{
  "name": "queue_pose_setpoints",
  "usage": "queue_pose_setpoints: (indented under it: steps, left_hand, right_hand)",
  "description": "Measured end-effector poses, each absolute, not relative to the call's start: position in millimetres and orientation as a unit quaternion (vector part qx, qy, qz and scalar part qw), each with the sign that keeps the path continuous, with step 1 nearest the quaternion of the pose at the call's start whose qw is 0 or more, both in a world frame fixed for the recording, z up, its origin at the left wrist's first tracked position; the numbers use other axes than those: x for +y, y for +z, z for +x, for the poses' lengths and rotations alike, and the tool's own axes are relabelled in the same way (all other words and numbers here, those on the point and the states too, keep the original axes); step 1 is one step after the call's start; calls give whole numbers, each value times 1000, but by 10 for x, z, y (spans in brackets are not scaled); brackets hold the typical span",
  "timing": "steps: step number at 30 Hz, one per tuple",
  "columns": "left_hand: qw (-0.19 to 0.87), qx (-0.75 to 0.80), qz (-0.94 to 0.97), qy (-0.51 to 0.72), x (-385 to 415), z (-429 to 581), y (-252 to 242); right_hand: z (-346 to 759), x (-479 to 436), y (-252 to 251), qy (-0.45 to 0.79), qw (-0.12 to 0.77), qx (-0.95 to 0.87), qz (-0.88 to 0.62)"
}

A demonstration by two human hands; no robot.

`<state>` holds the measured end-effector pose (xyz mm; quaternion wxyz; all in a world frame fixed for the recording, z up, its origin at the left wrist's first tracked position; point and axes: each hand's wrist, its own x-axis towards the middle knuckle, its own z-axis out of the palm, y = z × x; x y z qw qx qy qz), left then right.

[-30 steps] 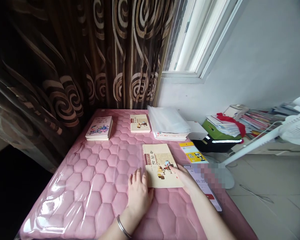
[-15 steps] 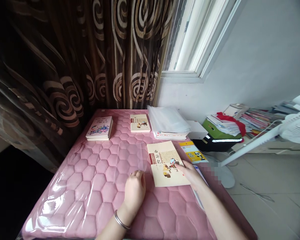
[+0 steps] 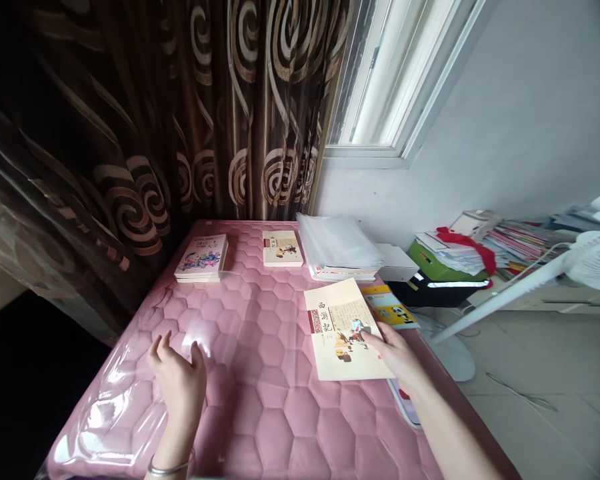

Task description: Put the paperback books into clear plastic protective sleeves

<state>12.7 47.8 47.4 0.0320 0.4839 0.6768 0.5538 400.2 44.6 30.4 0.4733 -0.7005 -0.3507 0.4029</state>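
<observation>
My right hand (image 3: 399,353) grips a cream paperback book (image 3: 337,363) by its right edge, thumb on the illustrated cover. The book is tilted slightly above the pink quilted tabletop (image 3: 280,433). My left hand (image 3: 179,377), with a silver bangle at the wrist, is over the left part of the table, fingers apart and holding nothing. Between the hands, a clear plastic sheet (image 3: 260,333) lies on the table, its outline faint. Partly under my right forearm is a flat pale object with a purple edge (image 3: 406,407).
At the back stand a small book stack (image 3: 200,259), a similar cream book (image 3: 281,257) and a pile topped with clear plastic covers (image 3: 340,243). A yellow panda-print packet (image 3: 393,310) lies at the right edge. Beyond are a white fan (image 3: 505,287) and a green box (image 3: 443,260).
My left hand has moved left and its curled fingers have spread. The clear sheet is spread wider over the table. The book in my right hand has shifted slightly right.
</observation>
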Motion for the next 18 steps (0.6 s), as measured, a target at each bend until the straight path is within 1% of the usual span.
queue_pose_setpoints:
  steps: [1,2,3,6,8,9,13,18]
  left_hand:
    - [-33,663,545,512,472,130,451]
    - [-66,630,616,468,464,156,432]
    - [-69,580,695,420,456,196,414]
    - [-13,421,877,231,456,329,350]
    - [13,386,914,127,478,374,284]
    - [24,389,916,93,490,381,245]
    - [62,427,901,40,483,426,102]
    - [86,445,890,49,370,816,39]
  right_hand:
    - [4000,443,303,412,474,-342,-699]
    - [3996,440,305,426,475,-332,-695]
    - [3992,436,307,443,477,-323,-687]
    - [3975,417,323,487,485,-290,-666]
    - [3966,395,338,498,495,-272,-659]
    - [3967,381,349,497,503,-266,-655]
    - [4021,323,452,471,545,-266,-641]
    - [4092,312,722,446,608,-254,-605]
